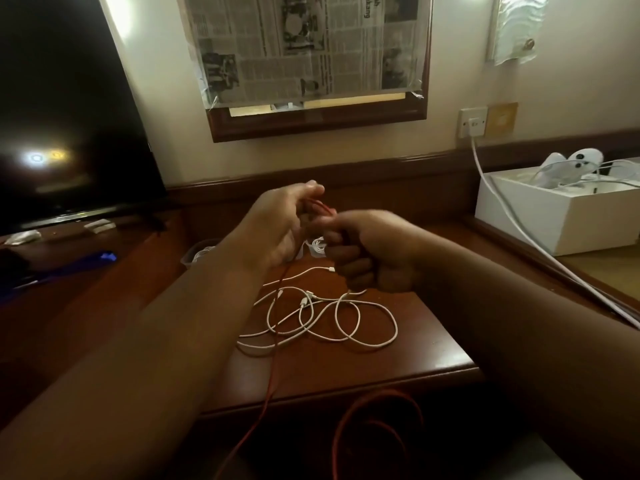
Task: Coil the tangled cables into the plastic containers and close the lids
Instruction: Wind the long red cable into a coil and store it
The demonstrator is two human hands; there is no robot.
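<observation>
Both hands raised over the counter [346, 362]. My left hand [280, 223] pinches the red cable [273, 344]; right hand [367, 252] fisted around it. White cables [322, 320] tangled mid-counter. Containers [199, 252] near far edge.

Both hands raised over desk [346, 362] — left hand [277, 223] and right hand [367, 254] gripped red cable [273, 358]; white cable [322, 317] lay tangled below.

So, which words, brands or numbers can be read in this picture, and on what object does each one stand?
Newspaper taped over the wall frame: headlines and columns show, but too blurred and turned to read.
White box, wall socket, screen: no text visible.
Nothing else is lettered.
</observation>
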